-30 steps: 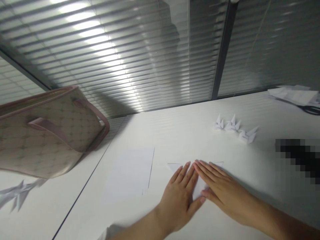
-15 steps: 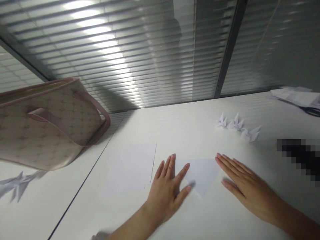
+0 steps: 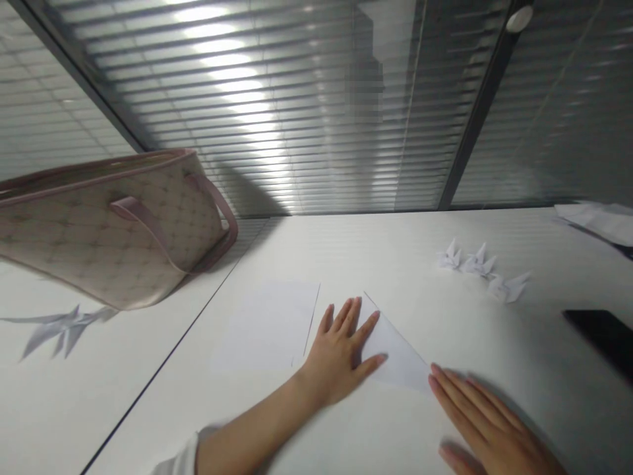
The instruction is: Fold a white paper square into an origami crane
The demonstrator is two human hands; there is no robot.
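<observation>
A white sheet of paper folded to a triangle (image 3: 398, 353) lies flat on the white table (image 3: 346, 257). My left hand (image 3: 339, 353) rests on its left part, fingers spread and pressing down. My right hand (image 3: 487, 422) lies nearly flat at the triangle's lower right corner, fingertips at the paper's tip and thumb held apart; its lower part is cut off by the frame edge. To the left of my left hand a square white sheet (image 3: 270, 323) lies on the table. Several small folded paper cranes stand behind; the nearest crane (image 3: 507, 288) is at the right.
A pink-trimmed patterned handbag (image 3: 148, 231) stands at the left, with a larger folded paper crane (image 3: 64, 330) before it. A black phone-like slab (image 3: 601, 336) lies at the right. White papers (image 3: 598, 221) lie at the back right. A blind-covered glass partition (image 3: 297, 132) borders the table.
The triangle has turned clockwise, so its long edge now slopes down to the right. My right hand has moved nearer to me. The camera view has shifted and tilted.
</observation>
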